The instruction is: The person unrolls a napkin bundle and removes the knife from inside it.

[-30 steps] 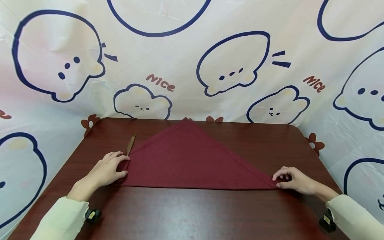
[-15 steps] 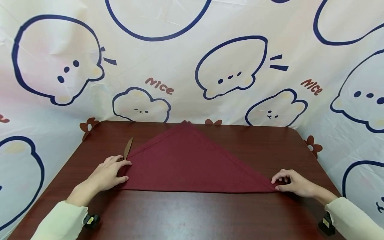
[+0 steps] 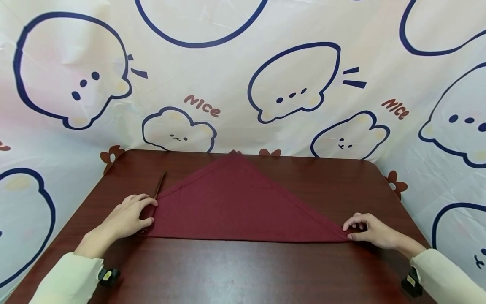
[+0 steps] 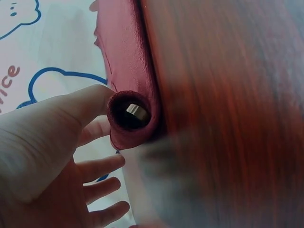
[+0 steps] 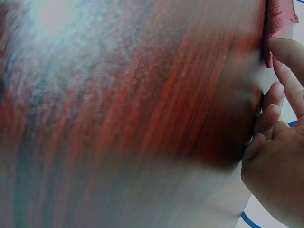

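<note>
A dark red cloth napkin [image 3: 235, 202] lies folded in a triangle, its long edge towards me and its peak at the table's far edge. My left hand [image 3: 127, 215] holds the left end, which is rolled round a piece of cutlery. A narrow knife blade [image 3: 160, 184] sticks out beyond the fingers, nearly edge-on. In the left wrist view, a pale metal end [image 4: 137, 112] shows inside the open tube of rolled cloth [image 4: 135, 71], with my thumb against its rim. My right hand [image 3: 373, 231] pinches the napkin's right corner [image 5: 270, 54] between thumb and forefinger.
The glossy brown wooden table [image 3: 243, 272] has rounded far corners. A pale sheet [image 3: 231, 76] with cartoon drawings hangs behind and at both sides. Each wrist carries a small black camera [image 3: 109, 276].
My left hand has shifted slightly left with the rolled end. The knife blade has moved left too and turned from showing its flat to nearly edge-on. My right hand keeps its hold.
</note>
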### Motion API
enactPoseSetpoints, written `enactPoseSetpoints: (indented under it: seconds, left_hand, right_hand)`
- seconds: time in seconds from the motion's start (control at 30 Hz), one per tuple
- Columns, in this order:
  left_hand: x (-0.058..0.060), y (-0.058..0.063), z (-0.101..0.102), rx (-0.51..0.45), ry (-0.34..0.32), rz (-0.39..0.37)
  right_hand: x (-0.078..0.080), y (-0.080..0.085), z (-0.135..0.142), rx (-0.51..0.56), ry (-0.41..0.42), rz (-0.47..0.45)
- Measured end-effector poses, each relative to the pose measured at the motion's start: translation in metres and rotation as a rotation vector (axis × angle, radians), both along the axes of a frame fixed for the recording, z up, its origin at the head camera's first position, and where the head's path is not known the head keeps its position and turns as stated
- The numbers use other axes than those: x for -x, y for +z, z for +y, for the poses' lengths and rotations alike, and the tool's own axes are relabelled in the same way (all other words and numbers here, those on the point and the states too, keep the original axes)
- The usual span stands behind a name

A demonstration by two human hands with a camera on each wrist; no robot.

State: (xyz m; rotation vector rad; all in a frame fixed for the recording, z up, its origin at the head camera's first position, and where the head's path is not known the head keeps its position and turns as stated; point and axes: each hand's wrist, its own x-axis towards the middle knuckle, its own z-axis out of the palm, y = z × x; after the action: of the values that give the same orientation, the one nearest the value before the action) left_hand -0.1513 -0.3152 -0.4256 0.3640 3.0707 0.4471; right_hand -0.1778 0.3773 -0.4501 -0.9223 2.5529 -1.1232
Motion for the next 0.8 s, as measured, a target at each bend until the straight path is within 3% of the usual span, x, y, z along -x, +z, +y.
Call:
enactPoseSetpoints:
  seconds: [0.33,0.63,0.8]
  left_hand:
    - [0.0,0.002,-0.018,-0.012,0.007,-0.018]
    - [0.001,0.001,-0.031,-0.127,-0.018,-0.064]
    - [-0.001,-0.001,-0.033,-0.137,-0.001,-0.08]
  right_hand:
    - [0.001,0.0,-0.001,0.004,0.005,0.001]
    - [0.0,-0.001,0.0,0.007,0.003,0.004]
    - [0.0,-0.002,0.001,0.008,0.004,0.006]
